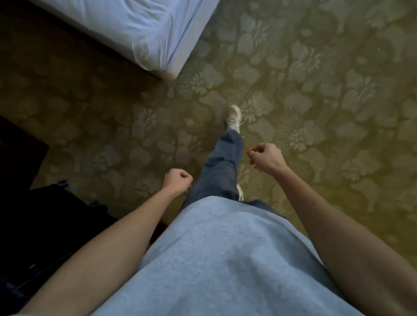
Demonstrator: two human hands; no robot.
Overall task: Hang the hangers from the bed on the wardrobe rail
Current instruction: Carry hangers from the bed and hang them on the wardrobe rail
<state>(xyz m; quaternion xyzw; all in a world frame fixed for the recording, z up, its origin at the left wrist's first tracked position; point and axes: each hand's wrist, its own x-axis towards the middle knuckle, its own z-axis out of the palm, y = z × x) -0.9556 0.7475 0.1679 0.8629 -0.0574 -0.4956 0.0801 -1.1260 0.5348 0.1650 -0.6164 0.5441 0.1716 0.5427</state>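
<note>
Hands come first, nearest the camera: the left hand (176, 180) and right hand (264, 157) are both curled into loose fists with nothing in them, swinging at the sides as a walker's would. Beyond them one shoe (233, 117) steps out over the patterned carpet (340, 82), apparently heading for more hangers. Far left lies the corner of the bed (110, 3), bare sheet only; no hangers or wardrobe rail are in view.

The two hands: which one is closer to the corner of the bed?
The left hand, a closed fist beside the jeans leg, is closer to the bed. The right hand is out over the carpet.
</note>
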